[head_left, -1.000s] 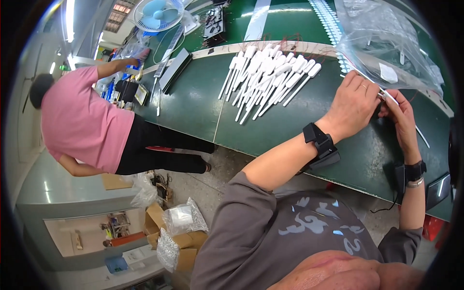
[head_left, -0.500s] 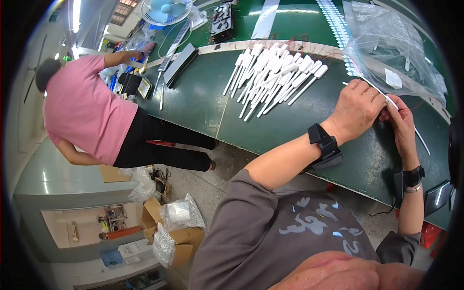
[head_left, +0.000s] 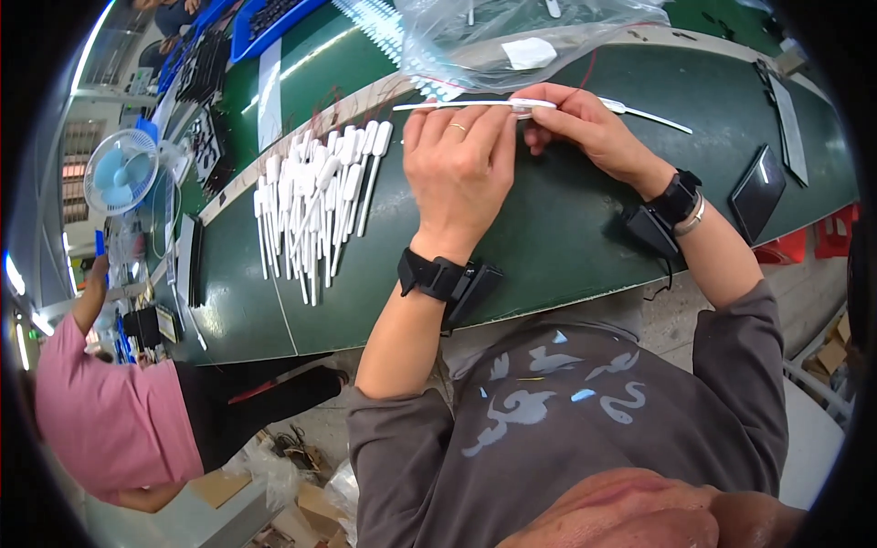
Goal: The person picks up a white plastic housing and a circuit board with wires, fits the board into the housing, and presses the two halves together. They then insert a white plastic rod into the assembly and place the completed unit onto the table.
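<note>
Both of my hands are closed around one slim white plastic stick [head_left: 411, 107] above the green table. My left hand [head_left: 461, 173] grips along its length, with the thin end poking out to the left. The fingers of my right hand [head_left: 598, 132] pinch its other end, where a small clear piece [head_left: 523, 106] shows. A second white stick with a wider head [head_left: 653, 116] lies on the table beyond my right hand. To the left of my left hand lies a heap of similar white paddle-headed sticks [head_left: 320, 187], thin red wires at their far ends.
A clear plastic bag [head_left: 539, 27] and a strip of white toothed pieces [head_left: 393, 41] lie behind my hands. At right are a dark phone-like slab [head_left: 758, 192] and a grey bar [head_left: 790, 128]. A fan [head_left: 121, 172] and a person in pink [head_left: 119, 411] are at left.
The view has turned toward the right, so the heap and the person appear farther left. Both hands still hold the white stick, now level across the fingers.
</note>
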{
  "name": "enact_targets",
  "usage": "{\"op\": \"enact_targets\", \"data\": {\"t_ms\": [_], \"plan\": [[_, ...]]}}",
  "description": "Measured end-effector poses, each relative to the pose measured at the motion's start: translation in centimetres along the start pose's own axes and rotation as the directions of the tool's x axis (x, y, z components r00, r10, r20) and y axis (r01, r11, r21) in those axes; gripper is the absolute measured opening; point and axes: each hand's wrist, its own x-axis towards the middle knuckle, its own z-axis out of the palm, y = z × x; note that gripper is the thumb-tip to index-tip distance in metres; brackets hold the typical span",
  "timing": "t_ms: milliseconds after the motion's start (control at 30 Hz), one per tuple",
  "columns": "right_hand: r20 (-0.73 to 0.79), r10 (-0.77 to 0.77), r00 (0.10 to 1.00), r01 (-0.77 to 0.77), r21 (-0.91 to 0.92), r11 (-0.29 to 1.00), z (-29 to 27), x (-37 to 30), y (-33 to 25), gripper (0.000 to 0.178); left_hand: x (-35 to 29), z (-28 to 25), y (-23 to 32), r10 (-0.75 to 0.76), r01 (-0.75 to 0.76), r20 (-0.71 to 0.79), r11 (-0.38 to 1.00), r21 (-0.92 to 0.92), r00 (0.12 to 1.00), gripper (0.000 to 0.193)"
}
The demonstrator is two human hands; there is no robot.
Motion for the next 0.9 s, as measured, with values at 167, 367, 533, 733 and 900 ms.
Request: {"op": "enact_targets", "data": {"t_ms": [167,367,533,733,900], "plan": [[0.010,-0.020,1.000,0.020,-0.030,0.999,0.09,-0.15,-0.52,0.037,0.26,-0.02,0.08,0.024,-0.024,0.004,0.999,0.039,1.000,0.008],[-0.027,-0.036,0.999,0.035,-0.054,0.998,0.51,-0.13,-0.56,0.038,-0.03,0.25,-0.40,0.050,-0.049,-0.043,0.999,0.015,0.998,0.012],[-0.014,-0.063,0.998,0.062,-0.072,0.995,0.33,-0.09,-0.42,0.038,-0.30,0.43,-0.19,-0.040,0.035,-0.082,0.997,-0.066,0.996,0.017],[0.028,-0.071,0.997,0.071,-0.017,0.997,0.28,-0.26,0.04,0.037,-0.17,0.31,0.12,-0.042,0.040,-0.058,0.999,-0.028,0.997,0.017],[0.022,-0.090,0.996,0.091,-0.016,0.996,0.67,-0.19,0.09,0.035,-0.11,0.48,0.08,-0.056,0.054,-0.081,0.998,-0.025,0.995,0.015]]}}
